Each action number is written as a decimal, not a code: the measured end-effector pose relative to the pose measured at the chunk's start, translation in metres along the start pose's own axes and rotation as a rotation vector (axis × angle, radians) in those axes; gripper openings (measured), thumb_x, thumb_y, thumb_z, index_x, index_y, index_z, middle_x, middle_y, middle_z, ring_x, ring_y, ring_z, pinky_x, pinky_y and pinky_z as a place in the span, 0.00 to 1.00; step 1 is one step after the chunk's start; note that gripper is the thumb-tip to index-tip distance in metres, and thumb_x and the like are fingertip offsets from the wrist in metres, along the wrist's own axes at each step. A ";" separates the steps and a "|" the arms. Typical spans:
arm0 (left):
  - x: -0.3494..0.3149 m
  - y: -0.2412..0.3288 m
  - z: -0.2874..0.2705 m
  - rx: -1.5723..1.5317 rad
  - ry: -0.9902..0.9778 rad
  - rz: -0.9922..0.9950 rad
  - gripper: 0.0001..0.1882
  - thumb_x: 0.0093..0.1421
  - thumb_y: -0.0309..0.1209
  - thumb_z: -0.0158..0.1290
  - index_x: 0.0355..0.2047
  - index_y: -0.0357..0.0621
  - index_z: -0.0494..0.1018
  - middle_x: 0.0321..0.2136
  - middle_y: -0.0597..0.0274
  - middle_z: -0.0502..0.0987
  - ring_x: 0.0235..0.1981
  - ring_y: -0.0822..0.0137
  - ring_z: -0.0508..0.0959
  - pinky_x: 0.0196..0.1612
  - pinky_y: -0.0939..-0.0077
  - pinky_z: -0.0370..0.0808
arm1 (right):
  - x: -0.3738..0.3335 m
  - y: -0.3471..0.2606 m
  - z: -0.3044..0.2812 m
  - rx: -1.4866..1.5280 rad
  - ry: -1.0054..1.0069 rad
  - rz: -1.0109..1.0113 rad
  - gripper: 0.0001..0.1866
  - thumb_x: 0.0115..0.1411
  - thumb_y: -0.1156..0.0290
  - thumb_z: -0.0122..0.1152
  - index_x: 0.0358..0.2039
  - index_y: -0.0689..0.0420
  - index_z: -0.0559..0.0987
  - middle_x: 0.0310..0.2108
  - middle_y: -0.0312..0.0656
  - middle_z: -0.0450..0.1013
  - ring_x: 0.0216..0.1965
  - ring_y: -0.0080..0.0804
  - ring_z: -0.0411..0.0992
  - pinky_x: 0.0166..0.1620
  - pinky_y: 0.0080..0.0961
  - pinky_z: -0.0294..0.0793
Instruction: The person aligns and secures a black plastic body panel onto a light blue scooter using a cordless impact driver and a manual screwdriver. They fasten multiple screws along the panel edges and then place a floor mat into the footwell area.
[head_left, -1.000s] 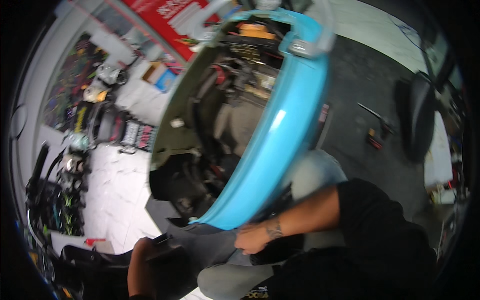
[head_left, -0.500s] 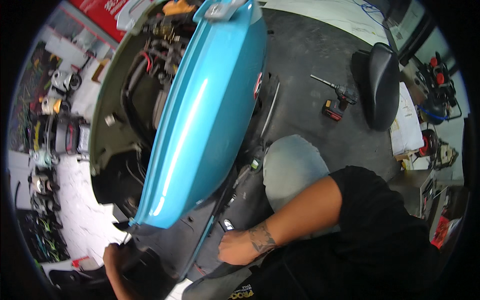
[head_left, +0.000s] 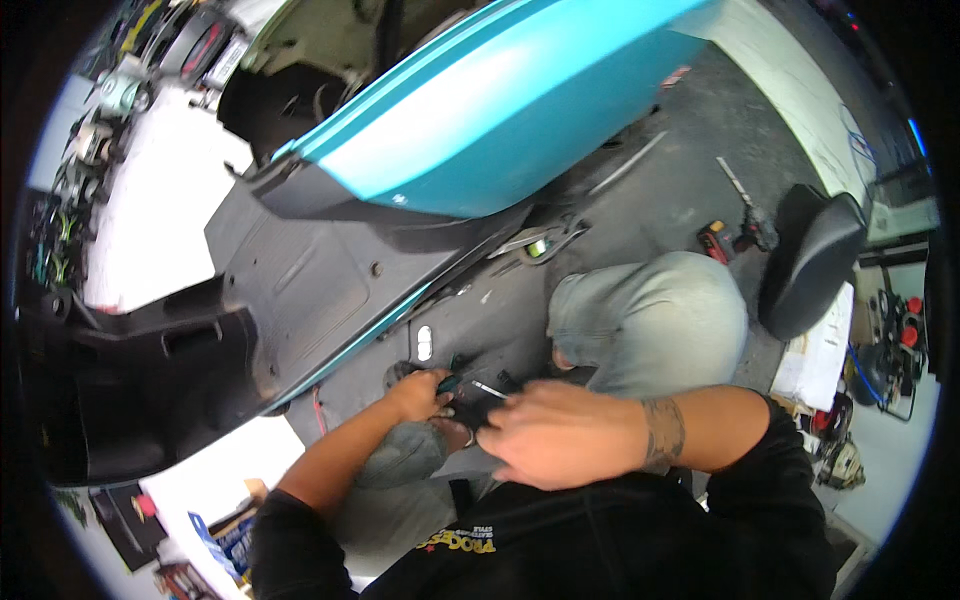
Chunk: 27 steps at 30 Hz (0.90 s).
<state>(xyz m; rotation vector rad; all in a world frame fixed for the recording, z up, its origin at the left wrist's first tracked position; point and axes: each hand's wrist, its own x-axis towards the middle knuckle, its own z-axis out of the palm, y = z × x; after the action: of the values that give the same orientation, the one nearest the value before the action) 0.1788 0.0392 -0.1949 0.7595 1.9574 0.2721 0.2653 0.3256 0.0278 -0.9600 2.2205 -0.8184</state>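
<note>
The left hand (head_left: 416,396) reaches low between the knees, fingers curled down against a small dark thing (head_left: 450,384) with a teal tint; its shape is too unclear to name, and whether the fingers pinch it I cannot tell. The right hand (head_left: 565,430), motion-blurred, is palm-down with bent, loosely gathered fingers. A thin, straight, silvery rod (head_left: 487,388) slants up and left from just beside its knuckles; I cannot tell whether the hand grips it. Both small things lie between the hands, over the dark floor (head_left: 690,150), which is matte and scuffed.

Ahead is the scooter's body: a long, glossy turquoise panel (head_left: 480,150), smoothly bulging, with a ridged upper edge and a bright streak of glare. Below it, the footboard (head_left: 320,270) is flat, grey, dusty plastic with a round hole, edged by a narrow turquoise strip. To the left, the shield (head_left: 160,380) is black, hollow moulded plastic.

A white, rounded oblong (head_left: 425,343) lies near the left hand. Beyond the faded denim knee (head_left: 660,315), a drill (head_left: 756,232) with a long metal shaft rests near the rounded, smooth black seat (head_left: 815,262).
</note>
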 end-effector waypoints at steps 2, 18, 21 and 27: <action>0.025 -0.013 0.019 -0.035 0.072 0.037 0.30 0.66 0.41 0.62 0.66 0.44 0.73 0.53 0.34 0.82 0.56 0.37 0.81 0.60 0.49 0.77 | -0.022 0.006 -0.017 -0.057 0.328 0.037 0.18 0.70 0.55 0.64 0.39 0.61 0.78 0.34 0.49 0.77 0.41 0.51 0.79 0.46 0.48 0.80; 0.023 -0.001 0.037 0.358 0.184 -0.198 0.38 0.64 0.48 0.64 0.72 0.58 0.68 0.64 0.44 0.75 0.61 0.39 0.77 0.64 0.48 0.75 | -0.349 0.369 0.076 -0.472 1.350 1.546 0.41 0.59 0.43 0.77 0.61 0.63 0.79 0.59 0.59 0.77 0.63 0.58 0.74 0.64 0.48 0.75; -0.013 -0.002 -0.016 0.136 0.020 -0.166 0.34 0.66 0.48 0.62 0.68 0.46 0.72 0.60 0.40 0.79 0.62 0.42 0.78 0.65 0.53 0.75 | -0.371 0.397 0.072 -0.327 1.121 1.539 0.49 0.54 0.44 0.82 0.67 0.64 0.75 0.61 0.58 0.77 0.66 0.54 0.74 0.67 0.43 0.75; -0.139 0.029 -0.079 -0.182 0.765 -0.175 0.28 0.67 0.32 0.65 0.65 0.41 0.74 0.52 0.47 0.84 0.47 0.52 0.85 0.53 0.59 0.80 | -0.382 0.430 0.047 -0.282 0.657 1.737 0.64 0.48 0.35 0.83 0.78 0.51 0.61 0.70 0.61 0.64 0.71 0.63 0.66 0.68 0.53 0.72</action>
<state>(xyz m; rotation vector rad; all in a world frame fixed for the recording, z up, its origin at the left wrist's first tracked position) 0.1676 -0.0132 -0.0414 0.3766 2.6462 0.7013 0.3363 0.8459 -0.2123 1.3433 2.5661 0.1010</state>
